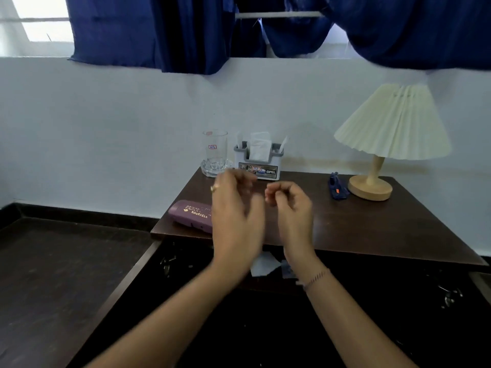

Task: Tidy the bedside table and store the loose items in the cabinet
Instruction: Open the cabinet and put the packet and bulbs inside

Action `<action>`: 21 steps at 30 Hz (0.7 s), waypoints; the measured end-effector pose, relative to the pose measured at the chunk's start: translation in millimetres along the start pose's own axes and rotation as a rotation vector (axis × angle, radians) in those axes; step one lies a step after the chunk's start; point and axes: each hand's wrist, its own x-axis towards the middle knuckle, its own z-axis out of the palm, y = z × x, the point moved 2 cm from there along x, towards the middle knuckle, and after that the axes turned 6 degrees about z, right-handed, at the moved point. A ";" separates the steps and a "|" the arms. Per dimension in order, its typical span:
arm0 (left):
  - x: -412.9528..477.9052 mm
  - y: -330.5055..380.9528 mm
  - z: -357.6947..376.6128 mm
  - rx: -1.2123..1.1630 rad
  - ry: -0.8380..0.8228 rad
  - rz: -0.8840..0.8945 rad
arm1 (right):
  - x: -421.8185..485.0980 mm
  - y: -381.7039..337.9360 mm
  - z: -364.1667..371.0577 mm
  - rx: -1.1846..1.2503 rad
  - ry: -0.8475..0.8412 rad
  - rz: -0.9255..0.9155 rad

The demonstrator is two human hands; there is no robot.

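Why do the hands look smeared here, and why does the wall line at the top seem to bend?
In the head view, the left hand is smeared by motion blur and the right hand less so, while the glass mug and lamp stay fairly sharp; the wide-angle lens bows the sill under the curtains.

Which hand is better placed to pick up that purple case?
Probably the left hand: it hovers directly beside the purple case at the table's left front edge. The right hand is farther away, toward the middle.
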 end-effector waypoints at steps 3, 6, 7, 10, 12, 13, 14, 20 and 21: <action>65.6 -32.3 9.1 -0.030 0.030 -0.324 | 40.2 10.4 20.5 0.062 -0.058 0.276; 110.1 -73.0 16.1 0.013 -0.088 -0.543 | 65.1 22.1 38.9 0.080 -0.118 0.452; 118.7 -83.3 18.3 0.021 -0.131 -0.581 | 71.3 25.5 43.5 0.060 -0.122 0.479; 128.1 -105.3 24.6 -0.003 -0.230 -0.744 | 86.6 38.1 52.6 -0.075 -0.091 0.540; 126.5 -114.0 27.5 -0.032 -0.262 -0.833 | 92.7 46.7 55.6 -0.094 -0.085 0.560; 126.2 -119.6 29.6 -0.053 -0.269 -0.865 | 95.4 51.3 56.5 -0.096 -0.087 0.558; 125.5 -124.2 31.6 -0.071 -0.283 -0.896 | 97.6 55.5 57.1 -0.090 -0.087 0.561; 132.6 -126.9 38.3 -0.089 -0.371 -0.894 | 103.1 54.5 69.7 0.098 -0.157 0.588; 135.3 -127.0 37.1 -0.090 -0.364 -0.886 | 102.0 50.9 73.1 0.111 -0.171 0.582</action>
